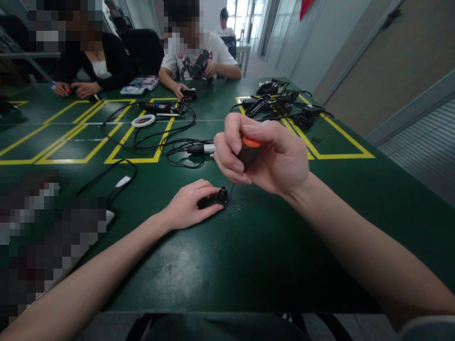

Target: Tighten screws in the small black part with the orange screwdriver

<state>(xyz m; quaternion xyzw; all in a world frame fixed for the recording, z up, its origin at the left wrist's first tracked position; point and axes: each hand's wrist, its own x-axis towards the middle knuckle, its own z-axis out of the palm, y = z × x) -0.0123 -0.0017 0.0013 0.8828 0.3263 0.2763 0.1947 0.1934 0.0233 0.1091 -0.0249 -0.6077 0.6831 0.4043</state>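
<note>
My right hand is wrapped round the black and orange handle of a screwdriver. Its thin shaft slants down to the left, its tip close beside a small black cylindrical part. I cannot tell if the tip touches the part. Thumb and fingers of my left hand grip this part from both sides, low over the green table. A dark section of the part runs back into my left palm, half hidden. Tiny specks, perhaps screws, lie on the tabletop to the right and nearer to me.
Beyond my hands lie a silver and black tool with its cable, a white ring and a black corded tool. Black cables and devices are heaped at the far right. Two people sit across the table. Blurred items lie left.
</note>
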